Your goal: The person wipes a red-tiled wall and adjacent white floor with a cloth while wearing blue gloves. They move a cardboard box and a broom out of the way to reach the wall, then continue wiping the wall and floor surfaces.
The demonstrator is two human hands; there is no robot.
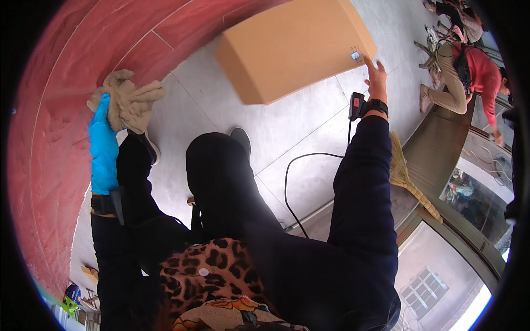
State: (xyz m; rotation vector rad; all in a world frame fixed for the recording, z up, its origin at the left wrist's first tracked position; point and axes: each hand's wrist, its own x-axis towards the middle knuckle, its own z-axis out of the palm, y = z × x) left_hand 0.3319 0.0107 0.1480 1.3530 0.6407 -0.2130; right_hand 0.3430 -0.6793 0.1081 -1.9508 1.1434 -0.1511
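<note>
My left hand [103, 149] wears a blue glove and grips a crumpled beige cloth [131, 99] beside the red surface. My right hand [376, 76] is bare, with a black strap and a small black device [357, 104] at the wrist. Its fingers are spread by the right edge of a large cardboard box [298, 45]. Whether the fingertips touch the box cannot be told. A small label [355, 55] and handwriting mark the box near that hand. From the wrist device a black cable [286, 182] loops down towards my body.
A red panelled surface [54, 136] curves along the left. Grey floor tiles [290, 136] lie under the box and my feet. A straw hand broom [408, 182] rests by the glazed metal frame [451, 128] on the right. Farther off, a person in red [482, 68] bends over glass.
</note>
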